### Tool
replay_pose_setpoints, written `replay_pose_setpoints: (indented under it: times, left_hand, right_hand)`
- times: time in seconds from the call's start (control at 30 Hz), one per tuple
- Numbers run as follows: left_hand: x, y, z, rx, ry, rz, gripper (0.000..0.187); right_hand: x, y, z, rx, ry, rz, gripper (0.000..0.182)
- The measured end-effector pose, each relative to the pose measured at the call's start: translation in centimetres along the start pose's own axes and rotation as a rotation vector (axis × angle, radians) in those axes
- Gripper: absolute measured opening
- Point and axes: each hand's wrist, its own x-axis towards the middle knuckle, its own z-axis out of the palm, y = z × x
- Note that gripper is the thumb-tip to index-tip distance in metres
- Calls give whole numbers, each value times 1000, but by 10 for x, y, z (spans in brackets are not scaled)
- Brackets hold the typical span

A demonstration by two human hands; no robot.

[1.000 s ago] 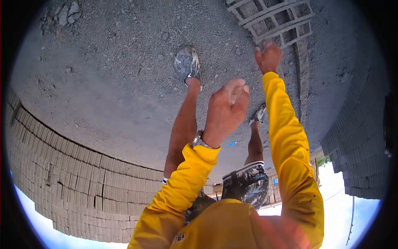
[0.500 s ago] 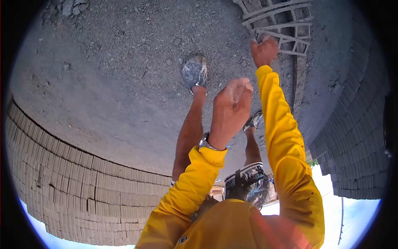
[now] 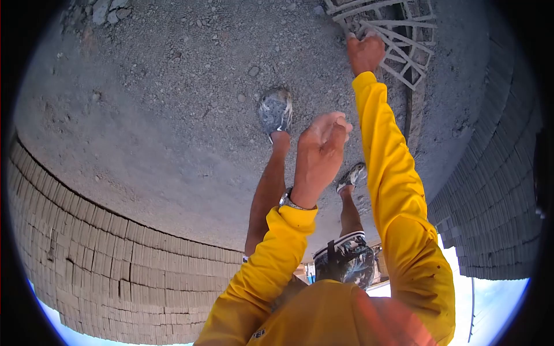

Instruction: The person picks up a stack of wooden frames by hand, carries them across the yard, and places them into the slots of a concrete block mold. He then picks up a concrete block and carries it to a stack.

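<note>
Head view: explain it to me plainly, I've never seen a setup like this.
There is no machine here. A camera worn on a person's head looks down past two bare hands in yellow sleeves. The person's torso fills the bottom, so their shoes appear higher up.

The right hand appears to grip the edge of a pale slatted frame, though its fingertips are partly hidden. The left hand, with a metallic wristband, is curled above the ground; whether it holds anything is hidden.

Small stones lie on the dusty ground, and stacked blocks curve along the left side.
</note>
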Motion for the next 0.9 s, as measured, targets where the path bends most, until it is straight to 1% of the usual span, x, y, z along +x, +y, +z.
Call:
replay_pose_setpoints:
  times: [0.13, 0.23, 0.33, 0.43, 0.47, 0.53, 0.57, 0.6, 0.67, 0.7, 0.77, 0.83, 0.87, 0.9]
  left_hand:
    - [7, 9, -7, -16, 6, 0, 43]
    - [9, 12, -15, -57, 28, -18, 43]
    - [12, 14, -24, -78, 48, -34, 44]
    - [10, 16, -29, -87, 52, -42, 44]
    - [12, 18, -32, -90, 56, -39, 44]
    - [12, 18, -35, -105, 64, 28, 44]
    - [11, 19, -33, -112, 64, 58, 44]
    - [7, 21, -30, -100, 32, 131, 44]
    - [-4, 28, -23, -59, -22, 286, 44]
    - [-9, 36, -16, -22, -58, 409, 44]
    - [-19, 49, 7, 70, -132, 642, 45]
    - [-37, 88, 32, 157, -132, 699, 45]
    - [-44, 106, 40, 204, -140, 731, 45]
    - [-48, 116, 41, 295, -138, 687, 46]
  right_hand:
    - [9, -34, 30, -228, 10, 168, 48]
    - [9, -32, 32, -209, -7, 176, 50]
    - [9, -39, 26, -179, -32, 266, 49]
    - [12, -37, 6, -170, -161, 255, 48]
    - [11, -36, -5, -100, -115, 206, 47]
    - [5, -33, -40, 4, -64, 151, 44]
    - [1, -35, -70, 59, -37, 138, 44]
    - [-2, -40, -106, 115, -9, 127, 43]
    - [-4, -27, -173, 174, -79, 175, 45]
    - [-6, -61, -232, 220, -209, 369, 38]
    - [-24, -91, -304, 707, -179, 365, 28]
    - [-37, -114, -358, 705, -349, 451, 26]
    - [-44, -123, -368, 736, -392, 415, 27]
    - [-48, -136, -372, 774, -429, 373, 28]
